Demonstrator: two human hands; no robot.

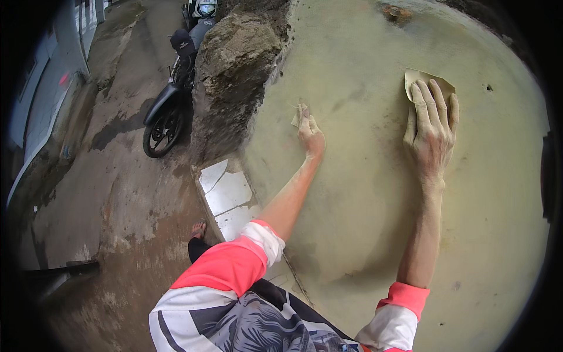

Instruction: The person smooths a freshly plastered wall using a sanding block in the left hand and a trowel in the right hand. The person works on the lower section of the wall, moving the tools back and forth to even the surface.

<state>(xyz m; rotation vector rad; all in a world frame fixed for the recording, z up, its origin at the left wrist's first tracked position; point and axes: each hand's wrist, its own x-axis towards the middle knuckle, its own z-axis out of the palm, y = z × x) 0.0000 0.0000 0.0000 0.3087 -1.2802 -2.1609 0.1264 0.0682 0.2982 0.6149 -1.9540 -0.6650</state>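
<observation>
My right hand [433, 132] is pressed to a pale green-yellow wall [358, 193], its fingers stretched over a folded sheet of beige sandpaper [412, 79]. The sheet's upper edge curls out beyond the fingertips. To the left and a little lower, my left hand [311, 134] is closed in a pinch against the same wall. A small beige scrap of sandpaper [295, 119] sticks out beside its fingers. Pale dust coats both hands and the right forearm.
White broken tiles [229, 192] line a ledge at the wall's foot, near my bare foot [199, 227]. A rough rock [234, 56] borders the wall on the left. Beyond it a dark motorbike [170, 108] stands on the wet, stained pavement [129, 170].
</observation>
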